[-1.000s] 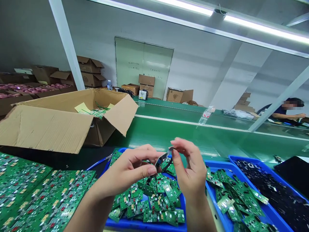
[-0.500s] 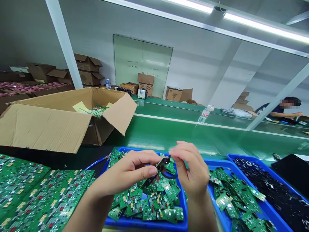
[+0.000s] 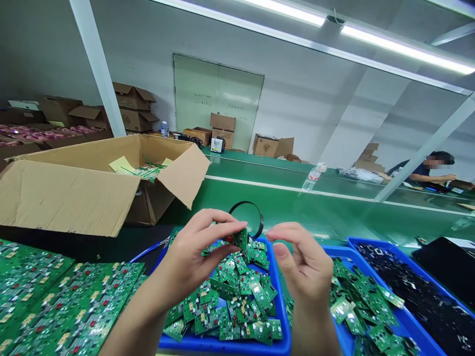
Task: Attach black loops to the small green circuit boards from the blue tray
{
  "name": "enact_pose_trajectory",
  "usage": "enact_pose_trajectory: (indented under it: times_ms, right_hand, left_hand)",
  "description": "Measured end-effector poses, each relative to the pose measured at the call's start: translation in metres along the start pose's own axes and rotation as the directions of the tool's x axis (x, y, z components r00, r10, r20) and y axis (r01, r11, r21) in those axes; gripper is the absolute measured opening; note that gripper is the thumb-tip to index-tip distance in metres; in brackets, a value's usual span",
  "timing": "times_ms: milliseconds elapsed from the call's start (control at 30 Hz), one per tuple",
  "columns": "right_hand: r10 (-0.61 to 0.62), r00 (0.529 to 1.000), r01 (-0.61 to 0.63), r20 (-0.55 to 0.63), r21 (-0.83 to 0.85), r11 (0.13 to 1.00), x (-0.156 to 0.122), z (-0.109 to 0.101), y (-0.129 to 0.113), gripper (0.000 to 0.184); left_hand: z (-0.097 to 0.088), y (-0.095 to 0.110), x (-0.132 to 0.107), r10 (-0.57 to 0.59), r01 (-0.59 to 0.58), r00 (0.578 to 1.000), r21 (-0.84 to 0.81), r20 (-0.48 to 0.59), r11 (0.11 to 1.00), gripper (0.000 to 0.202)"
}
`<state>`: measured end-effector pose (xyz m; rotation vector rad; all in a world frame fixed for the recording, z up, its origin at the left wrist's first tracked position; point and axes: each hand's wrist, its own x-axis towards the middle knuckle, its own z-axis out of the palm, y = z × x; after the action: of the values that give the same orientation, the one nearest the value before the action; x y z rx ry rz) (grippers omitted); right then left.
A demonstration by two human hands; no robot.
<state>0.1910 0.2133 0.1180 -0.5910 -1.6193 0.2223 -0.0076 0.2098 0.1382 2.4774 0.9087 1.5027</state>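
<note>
Holding the small green board (image 3: 243,240) pinched in my left hand (image 3: 200,247), above the blue tray (image 3: 285,321), I judge that the step is handling the looped black strip (image 3: 261,220) behind it. My right hand (image 3: 306,262) is half curled, seemingly without any object, just beside the strip; the next move calls for a steady board and a light touch.

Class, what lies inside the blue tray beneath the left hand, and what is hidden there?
Small green circuit boards lie heaped inside the blue tray. The upper ones cover whatever lies beneath. The left hand and forearm block part of its left side.
</note>
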Motion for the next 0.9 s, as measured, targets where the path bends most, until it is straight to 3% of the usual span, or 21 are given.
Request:
enact_pose_trajectory:
  times_ms: [67,200,600,700,767,800,833,900]
  right_hand:
    - [0.014,0.998,-0.016,0.067,0.032,0.999,0.000,0.003,-0.003,0.011]
    - [-0.008,1.000,0.008,0.013,0.050,0.999,0.000,0.010,-0.004,0.012]
    - [-0.230,0.963,0.224,0.137,0.058,0.973,0.004,0.006,-0.003,0.024]
    - [-0.196,0.942,0.152,0.273,0.173,0.973,0.004,0.002,-0.010,0.022]
    - [-0.178,0.891,0.049,0.419,0.301,0.953,0.002,-0.005,-0.012,0.017]
    - [-0.224,0.860,0.030,0.459,0.394,0.919,0.001,-0.009,-0.012,0.017]
    - [-0.299,0.837,0.041,0.458,0.493,0.869,0.001,-0.014,-0.010,0.021]
    - [-0.464,0.818,0.135,0.339,0.672,0.728,0.001,-0.024,-0.005,0.033]
  left_hand:
    - [0.003,0.000,-0.001,0.039,-0.040,0.999,0.027,0.011,0.999,0.036]
    - [0.007,-0.001,-0.002,0.054,-0.054,0.999,0.047,0.001,0.997,0.037]
    - [0.004,-0.003,0.000,0.077,-0.077,0.997,-0.028,0.013,0.997,0.029]
    - [0.005,-0.005,0.002,0.098,-0.098,0.994,0.010,-0.049,0.995,0.025]
    - [0.005,-0.006,0.003,0.105,-0.102,0.992,0.041,-0.069,0.994,0.025]
    - [0.005,-0.007,0.003,0.112,-0.107,0.991,0.060,-0.079,0.992,0.027]
    - [0.005,-0.007,0.004,0.119,-0.112,0.988,0.080,-0.093,0.990,0.029]
    - [0.003,-0.008,0.003,0.131,-0.116,0.982,0.116,-0.133,0.986,0.032]
